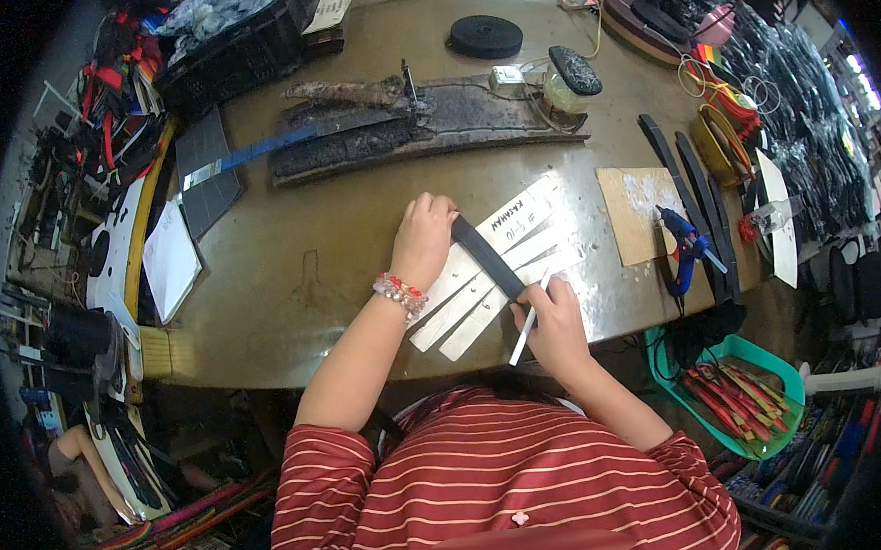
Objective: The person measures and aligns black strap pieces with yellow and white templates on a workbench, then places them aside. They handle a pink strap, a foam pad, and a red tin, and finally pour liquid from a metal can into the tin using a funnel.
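The left hand (425,238) pinches the upper end of a black strip (487,258); the right hand (557,327) grips its lower end and a slim white stick (521,344). The strip slants across pale slats (475,327), which end near the table's (266,327) front edge. Bare tabletop opens leftward; cardboard (633,217) and a blue glue gun (690,246) crowd the right.

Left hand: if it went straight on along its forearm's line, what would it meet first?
Probably the dark board across the table, though its height is unclear from this view.
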Available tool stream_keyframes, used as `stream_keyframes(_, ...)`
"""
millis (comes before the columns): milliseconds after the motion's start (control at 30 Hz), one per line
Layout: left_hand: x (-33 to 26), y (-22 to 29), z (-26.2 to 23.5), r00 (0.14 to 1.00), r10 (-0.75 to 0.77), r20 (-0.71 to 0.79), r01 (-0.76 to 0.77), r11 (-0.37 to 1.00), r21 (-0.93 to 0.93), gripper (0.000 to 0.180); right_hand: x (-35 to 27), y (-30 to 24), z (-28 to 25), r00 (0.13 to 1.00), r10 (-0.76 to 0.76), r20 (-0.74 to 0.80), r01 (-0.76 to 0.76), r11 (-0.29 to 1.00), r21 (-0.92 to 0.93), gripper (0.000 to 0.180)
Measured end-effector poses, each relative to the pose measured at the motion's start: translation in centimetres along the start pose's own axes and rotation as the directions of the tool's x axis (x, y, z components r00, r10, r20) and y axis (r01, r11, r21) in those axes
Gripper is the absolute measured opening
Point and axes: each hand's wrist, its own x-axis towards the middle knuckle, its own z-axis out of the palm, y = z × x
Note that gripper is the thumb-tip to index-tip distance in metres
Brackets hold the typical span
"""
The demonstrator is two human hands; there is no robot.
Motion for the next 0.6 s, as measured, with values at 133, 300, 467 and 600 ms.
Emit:
stream_keyframes(133, -0.3, 0.5, -0.5, 0.992, 0.125, 0.001, -0.125, 0.990, 0.060, 0.012, -0.4, -0.5, 0.4, 0.998, -0.059, -0.002, 0.058, 0.989, -0.135, 0.018)
stream_keyframes(300, -0.7, 0.7, -1.0, 0.970, 0.214, 0.112, -0.227, 0.967, 0.117, 0.024, 1.4, 0.7, -1.7, 0.995, 0.014, 0.099, -0.025, 0.993, 0.115, 0.015)
stream_keyframes(467, -1.0, 0.9, -1.4, 0.974, 0.206, 0.095, -0.221, 0.956, 0.191, 0.038, 9.1, 2.9, -1.4, 0.945, 0.190, 0.267, -0.325, 0.653, 0.685, 0.021)
stream_keyframes(600, -1.0, 0.8, -1.6, 0.986, 0.148, 0.081, -0.160, 0.969, 0.188, 0.045, 12.9, 2.9, 3.0, 0.924, 0.032, 0.380, -0.322, 0.598, 0.734, 0.025)
